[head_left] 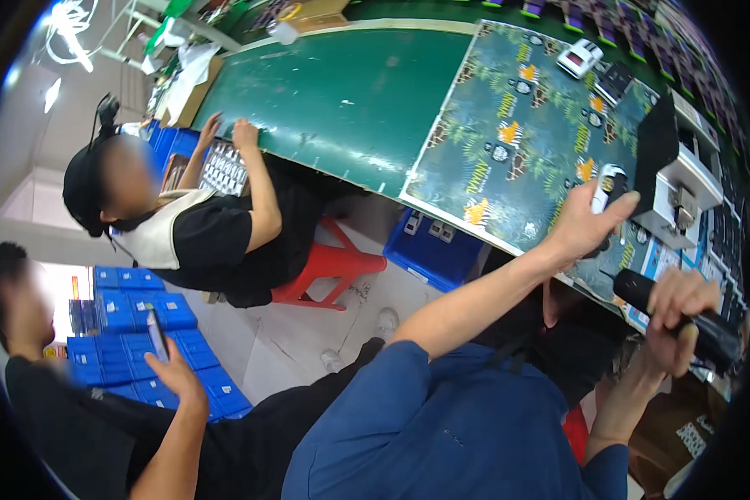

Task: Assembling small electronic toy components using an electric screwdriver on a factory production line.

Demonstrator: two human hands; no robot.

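Observation:
My left hand (587,218) is closed round a small white and black casing (610,185), held above the patterned mat near its right edge. In my right hand (679,312) is a black electric screwdriver (637,290), its tip pointing left toward the casing but apart from it. The fingers wrap round the tool's body. On the far part of the mat (475,158) lie a white casing with dark windows (580,58) and a black casing part (615,83). The underside of the held casing is hidden by my hand.
A white and black box-shaped fixture (671,196) stands right of my left hand. The green tabletop (350,96) extends left, where a co-worker sits on a red stool (325,271). Another person at lower left holds a phone (157,335). A blue bin (429,254) is below the table.

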